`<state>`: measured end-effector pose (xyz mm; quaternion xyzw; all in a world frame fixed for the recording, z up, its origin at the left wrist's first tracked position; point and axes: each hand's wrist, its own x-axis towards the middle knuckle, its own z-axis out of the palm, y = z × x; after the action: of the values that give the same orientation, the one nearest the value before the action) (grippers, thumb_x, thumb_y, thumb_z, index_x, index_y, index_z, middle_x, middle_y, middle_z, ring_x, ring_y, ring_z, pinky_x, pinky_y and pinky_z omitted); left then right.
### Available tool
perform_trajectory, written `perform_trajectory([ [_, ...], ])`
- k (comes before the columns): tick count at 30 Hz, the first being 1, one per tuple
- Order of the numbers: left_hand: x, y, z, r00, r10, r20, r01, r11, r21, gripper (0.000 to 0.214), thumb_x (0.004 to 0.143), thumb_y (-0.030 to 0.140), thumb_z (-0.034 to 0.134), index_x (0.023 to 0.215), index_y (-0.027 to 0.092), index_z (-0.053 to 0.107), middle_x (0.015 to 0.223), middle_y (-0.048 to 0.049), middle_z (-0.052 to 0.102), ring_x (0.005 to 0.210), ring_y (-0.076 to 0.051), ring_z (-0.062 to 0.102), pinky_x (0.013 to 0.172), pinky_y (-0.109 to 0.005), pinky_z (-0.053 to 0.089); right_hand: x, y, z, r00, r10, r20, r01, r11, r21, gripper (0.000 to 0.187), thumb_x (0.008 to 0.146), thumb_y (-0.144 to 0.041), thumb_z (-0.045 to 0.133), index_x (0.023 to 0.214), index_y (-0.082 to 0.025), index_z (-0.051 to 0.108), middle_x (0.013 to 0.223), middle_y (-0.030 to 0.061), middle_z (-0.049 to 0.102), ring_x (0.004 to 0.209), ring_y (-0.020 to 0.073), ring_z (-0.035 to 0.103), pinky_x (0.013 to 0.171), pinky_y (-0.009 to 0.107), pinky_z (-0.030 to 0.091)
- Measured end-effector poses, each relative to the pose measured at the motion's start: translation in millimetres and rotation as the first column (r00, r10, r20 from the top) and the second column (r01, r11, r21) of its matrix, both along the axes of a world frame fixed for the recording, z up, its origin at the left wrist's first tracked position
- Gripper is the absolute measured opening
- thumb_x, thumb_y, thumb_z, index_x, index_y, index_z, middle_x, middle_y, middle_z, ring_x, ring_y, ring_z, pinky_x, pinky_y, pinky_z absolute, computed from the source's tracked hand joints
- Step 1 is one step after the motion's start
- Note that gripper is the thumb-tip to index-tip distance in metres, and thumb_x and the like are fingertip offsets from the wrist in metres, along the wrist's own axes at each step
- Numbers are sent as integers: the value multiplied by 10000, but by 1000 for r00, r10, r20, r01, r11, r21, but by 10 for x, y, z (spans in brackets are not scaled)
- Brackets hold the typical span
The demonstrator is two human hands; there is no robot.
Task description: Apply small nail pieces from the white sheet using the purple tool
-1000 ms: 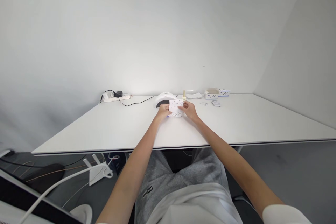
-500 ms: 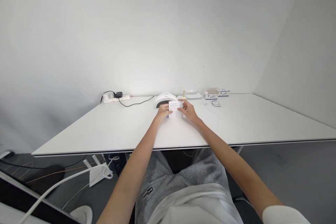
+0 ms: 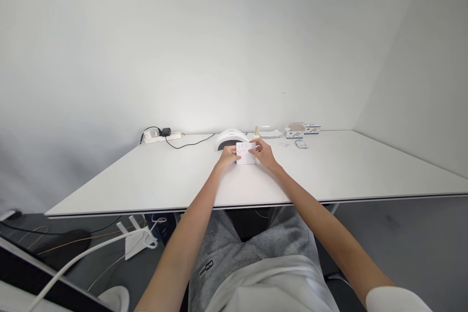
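A small white card (image 3: 244,158) dotted with tiny coloured marks stands in front of me, just above the white table. My left hand (image 3: 228,156) grips its left edge, thumb on the near face. At its upper right, my right hand (image 3: 263,152) pinches the card between thumb and fingers. Something blue shows beside the left thumb, too small to make out. Behind the card sits a white arched nail lamp (image 3: 231,134), its dark opening partly hidden by my left hand and the card.
Along the wall lie a power strip (image 3: 171,135) with a black plug, a small yellowish-capped bottle (image 3: 256,131), a clear-and-white tray (image 3: 270,133) and an open printed box (image 3: 294,132) beside another box (image 3: 312,128). A small flat packet (image 3: 301,144) lies nearer on the table (image 3: 351,165).
The card has shifted slightly right and its face now shows at a slightly different angle. Both hands keep hold of it and have barely moved.
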<state>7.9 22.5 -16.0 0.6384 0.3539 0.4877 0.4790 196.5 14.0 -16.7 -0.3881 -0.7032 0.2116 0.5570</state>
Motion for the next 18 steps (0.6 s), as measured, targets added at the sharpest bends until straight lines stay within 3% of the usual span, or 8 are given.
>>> perform_trajectory([
  [7, -3, -17, 17, 999, 23, 48, -21, 999, -48, 445, 566, 24, 674, 1004, 86, 715, 946, -148, 747, 834, -266, 703, 775, -397, 540, 15, 42, -9, 994, -30, -101, 27, 999, -34, 565, 694, -378, 712, 1219, -218, 576, 769, -13, 591, 663, 152, 548, 637, 295, 493],
  [13, 24, 61, -51, 998, 33, -48, -31, 999, 42, 391, 576, -4, 644, 947, 89, 727, 881, -132, 745, 818, -277, 700, 752, -399, 539, 38, 75, -65, 1000, 3, -17, -5, 993, -120, 286, 723, -433, 678, 845, -179, 626, 862, 53, 669, 711, 189, 607, 586, 306, 507],
  [18, 75, 50, -46, 992, 65, -109, -47, 986, 158, 421, 628, -6, 606, 1021, 106, 709, 887, -103, 738, 843, -254, 687, 756, -352, 531, 27, 52, -91, 993, -85, 86, 89, 995, -51, 250, 806, -446, 600, 872, -206, 585, 880, 36, 652, 629, 160, 573, 549, 284, 467],
])
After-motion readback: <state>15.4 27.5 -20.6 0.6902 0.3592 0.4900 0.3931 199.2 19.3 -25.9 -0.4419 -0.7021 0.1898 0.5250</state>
